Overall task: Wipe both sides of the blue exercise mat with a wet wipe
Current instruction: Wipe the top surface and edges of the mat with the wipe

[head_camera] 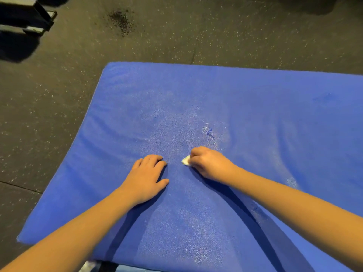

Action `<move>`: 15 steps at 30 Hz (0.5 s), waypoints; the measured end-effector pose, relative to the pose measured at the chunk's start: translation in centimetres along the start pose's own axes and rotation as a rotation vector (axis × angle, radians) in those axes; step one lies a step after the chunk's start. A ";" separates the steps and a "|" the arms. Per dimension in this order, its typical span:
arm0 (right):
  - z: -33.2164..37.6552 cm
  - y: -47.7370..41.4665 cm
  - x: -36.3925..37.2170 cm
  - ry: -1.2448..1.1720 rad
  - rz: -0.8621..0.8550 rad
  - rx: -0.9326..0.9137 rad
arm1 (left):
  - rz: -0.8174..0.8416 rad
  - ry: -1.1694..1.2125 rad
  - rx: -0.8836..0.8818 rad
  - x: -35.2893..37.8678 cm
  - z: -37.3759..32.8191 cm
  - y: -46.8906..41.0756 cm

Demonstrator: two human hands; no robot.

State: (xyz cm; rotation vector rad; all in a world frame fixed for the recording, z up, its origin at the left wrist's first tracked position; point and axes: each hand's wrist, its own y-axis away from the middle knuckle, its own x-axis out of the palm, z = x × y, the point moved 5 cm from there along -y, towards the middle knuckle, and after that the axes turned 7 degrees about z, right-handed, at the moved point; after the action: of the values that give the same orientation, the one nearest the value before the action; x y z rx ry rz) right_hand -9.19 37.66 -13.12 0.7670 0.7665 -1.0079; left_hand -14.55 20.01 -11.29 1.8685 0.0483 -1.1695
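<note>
Right hand (209,163) pinching wet wipe (185,160), scrubbing blue mat (255,114) top side; left hand (147,176) lying flat, bracing. Next probably: covering remaining surface, then flipping.

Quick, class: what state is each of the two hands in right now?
Left hand: open, resting flat on the blue mat.
Right hand: closed, gripping the wet wipe.

Dark speckled rubber floor (59,85) w/ scuffed patch (121,20), dark bench base (25,18) top-left.
</note>
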 end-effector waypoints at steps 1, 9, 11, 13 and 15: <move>-1.0 -0.5 -0.6 0.045 0.010 0.025 | -0.008 -0.002 -0.004 -0.1 0.1 -0.5; -3.7 -1.6 -1.7 0.026 -0.128 0.218 | 0.085 -0.049 -0.022 0.3 -0.1 -1.9; -2.8 -1.0 -1.4 0.040 -0.029 0.070 | 0.080 -0.060 -0.018 0.2 -0.2 -2.0; -5.3 -1.4 -3.0 0.044 -0.123 0.182 | 0.081 -0.064 -0.019 0.1 -0.4 -2.1; -8.4 -1.6 -4.9 0.011 -0.328 0.474 | 0.091 -0.070 -0.022 0.0 -0.4 -2.2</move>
State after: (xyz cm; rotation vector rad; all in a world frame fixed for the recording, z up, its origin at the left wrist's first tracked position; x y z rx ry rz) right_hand -13.96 46.29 -13.65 1.0742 0.6814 -1.5132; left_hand -15.33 21.61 -12.68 1.7906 -0.0623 -1.1668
